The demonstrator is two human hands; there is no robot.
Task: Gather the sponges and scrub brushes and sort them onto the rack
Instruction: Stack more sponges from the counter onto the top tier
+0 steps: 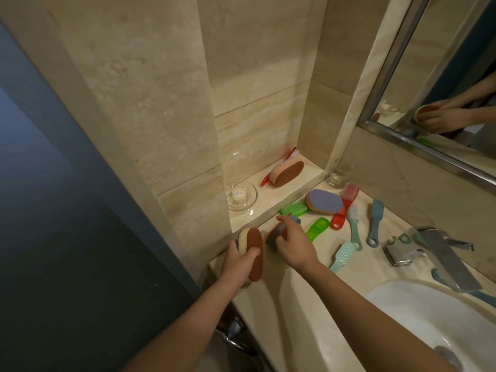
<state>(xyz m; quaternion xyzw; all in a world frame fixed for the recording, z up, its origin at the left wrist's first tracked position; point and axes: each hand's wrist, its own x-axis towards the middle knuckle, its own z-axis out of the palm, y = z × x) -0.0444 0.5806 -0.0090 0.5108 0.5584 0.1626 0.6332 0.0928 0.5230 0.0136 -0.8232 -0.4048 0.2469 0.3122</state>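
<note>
Two sponges are in my grip, one per hand, low over the marble counter (295,304). My left hand (236,257) curls around the brown-faced sponge (256,237), held on edge with my thumb across the brown side, which faces my right hand. My right hand (295,244) closes on the blue-topped sponge (272,233); most of it is hidden under my fingers, and I cannot tell whether it is clear of the counter.

Just past my right fingertips lies a green bristle head (294,208), and to the right of that hand a clear green handle (318,229); whether the two are one brush I cannot tell. Beyond them a purple-topped sponge (324,201) lies flat, touching a red brush (345,208). Further right are three teal brushes: a pale one (345,255) nearest, a bristled one (354,229) beside the red brush, and a slim one (375,221) outermost. The tap (440,248) and basin (429,318) sit well to the right.

Beyond both hands rises the ledge (290,194). On it a glass dish (241,196) sits straight ahead of my left hand, and deeper in, an orange sponge (287,173) leans on a second red brush (291,152). A glass tumbler (342,174) stands at the ledge's right end, under the mirror (456,76).
</note>
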